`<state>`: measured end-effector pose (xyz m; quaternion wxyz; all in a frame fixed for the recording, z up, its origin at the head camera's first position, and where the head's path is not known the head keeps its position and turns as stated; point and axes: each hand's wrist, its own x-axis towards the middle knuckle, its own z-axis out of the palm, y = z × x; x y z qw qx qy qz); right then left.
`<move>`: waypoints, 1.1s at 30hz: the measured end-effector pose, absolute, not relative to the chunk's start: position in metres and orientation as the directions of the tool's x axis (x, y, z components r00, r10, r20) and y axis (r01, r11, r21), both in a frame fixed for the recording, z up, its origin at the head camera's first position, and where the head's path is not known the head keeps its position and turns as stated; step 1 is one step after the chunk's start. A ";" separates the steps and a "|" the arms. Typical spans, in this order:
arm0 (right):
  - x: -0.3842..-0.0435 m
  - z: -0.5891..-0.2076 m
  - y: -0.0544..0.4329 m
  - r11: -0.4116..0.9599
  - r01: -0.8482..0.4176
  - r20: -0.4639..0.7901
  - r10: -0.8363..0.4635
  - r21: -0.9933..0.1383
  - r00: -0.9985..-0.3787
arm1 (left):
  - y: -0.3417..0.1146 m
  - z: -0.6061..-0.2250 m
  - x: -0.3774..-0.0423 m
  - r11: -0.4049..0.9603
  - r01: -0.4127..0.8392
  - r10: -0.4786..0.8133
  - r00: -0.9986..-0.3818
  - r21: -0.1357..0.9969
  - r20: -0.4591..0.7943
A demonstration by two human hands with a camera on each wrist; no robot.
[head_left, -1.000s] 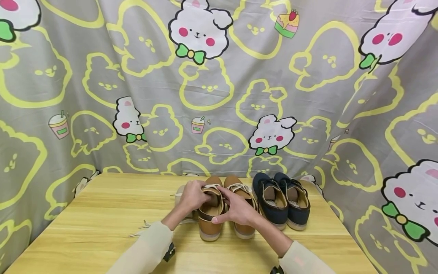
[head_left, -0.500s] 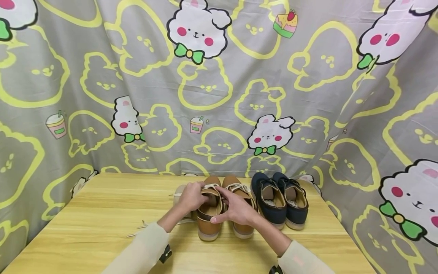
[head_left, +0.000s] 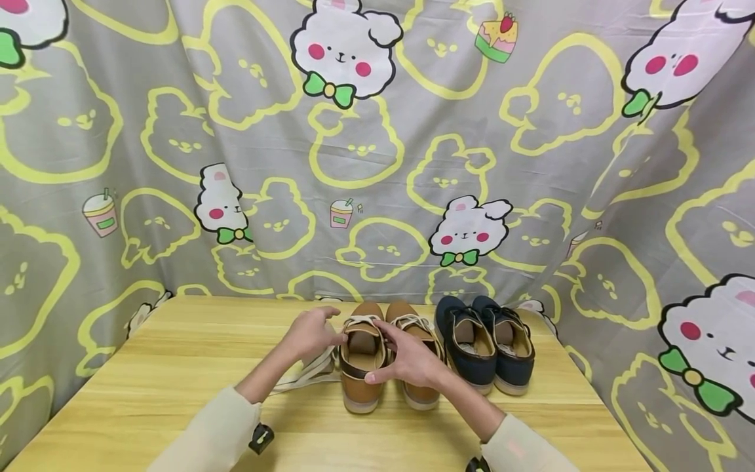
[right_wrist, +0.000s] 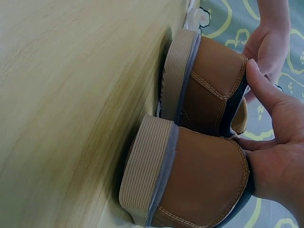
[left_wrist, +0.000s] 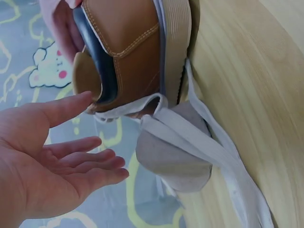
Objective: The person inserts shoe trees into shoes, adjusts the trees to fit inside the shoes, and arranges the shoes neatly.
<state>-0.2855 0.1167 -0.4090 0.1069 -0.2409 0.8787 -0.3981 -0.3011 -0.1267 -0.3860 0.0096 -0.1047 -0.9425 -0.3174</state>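
A pair of brown lace-up shoes stands on the wooden table with heels toward me. My right hand (head_left: 413,360) holds the left brown shoe (head_left: 361,387); its thumb lies on the heel rim and its fingers along the right side. My left hand (head_left: 312,335) is just left of that shoe's opening, fingers spread and holding nothing, palm showing in the left wrist view. Below it lies a rounded grey piece (left_wrist: 166,159) with long flat white laces (left_wrist: 237,183), partly hidden. The right brown shoe (right_wrist: 204,180) stands close beside, partly behind my right hand.
A pair of navy shoes (head_left: 472,367) stands to the right of the brown ones. The wooden table (head_left: 177,367) ends at a grey patterned curtain (head_left: 366,164) behind and at both sides.
My left hand has drawn back leftward out of the left brown shoe's opening, and its fingers have straightened. My right hand stays in place on the shoe.
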 end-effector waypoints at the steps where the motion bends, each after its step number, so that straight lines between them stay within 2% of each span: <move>1: -0.286 -0.409 0.117 0.565 -0.339 0.006 -0.509 -0.752 -0.861 | -0.128 -0.386 -0.300 0.774 0.203 0.188 -0.978 0.599 0.089; 11: -0.286 -0.410 0.117 0.560 -0.339 0.009 -0.509 -0.756 -0.861 | -0.147 -0.394 -0.295 0.757 0.231 0.162 -0.973 0.611 0.167; 21: -0.286 -0.410 0.117 0.561 -0.349 0.019 -0.510 -0.750 -0.860 | -0.159 -0.418 -0.289 0.740 0.109 0.040 -0.992 0.664 0.118; 33: -0.285 -0.410 0.119 0.544 -0.350 0.021 -0.520 -0.763 -0.854 | -0.168 -0.441 -0.286 0.740 0.068 0.016 -0.996 0.669 0.083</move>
